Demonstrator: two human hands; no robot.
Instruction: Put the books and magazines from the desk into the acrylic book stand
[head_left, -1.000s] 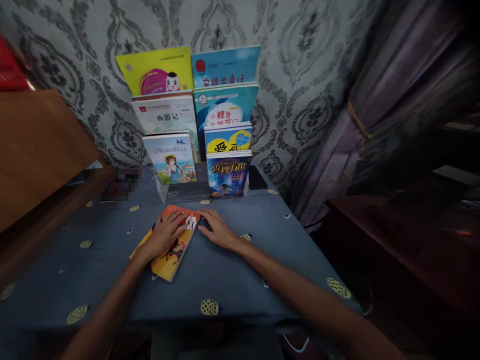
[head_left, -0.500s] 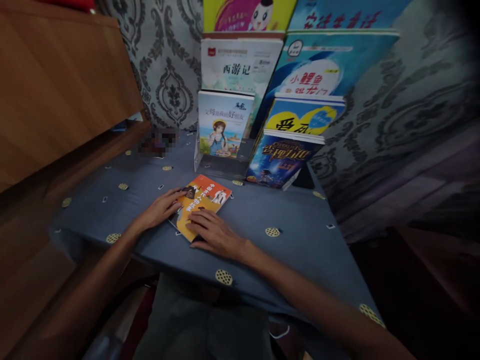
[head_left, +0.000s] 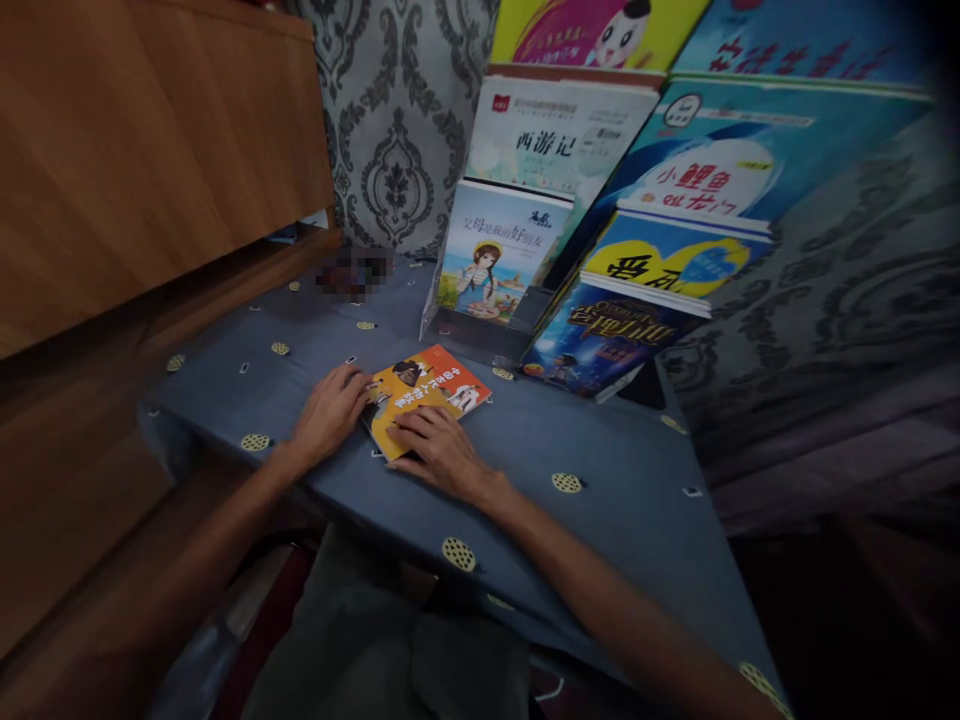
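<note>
A small book [head_left: 431, 385] with an orange and yellow cover lies at a slant on the cloth-covered table. My right hand [head_left: 444, 452] grips its near corner, with fingers over the cover and the thumb down at the near edge. Beside the book's left end rests my left hand [head_left: 331, 408], its fingers slightly bent and open. Those fingertips reach the book's edge, though whether they press on it I cannot tell.
Behind the book, a clear stand [head_left: 469, 330] displays tiers of upright books, among them a dark blue one [head_left: 611, 335] at the lower right. A pixelated item [head_left: 354, 275] lies at the far left. A wooden cabinet [head_left: 165, 150] borders the left side.
The book has turned clockwise on the table. My left hand has slid off its cover to the left end, while my right hand stays on it. The view has swung left.
</note>
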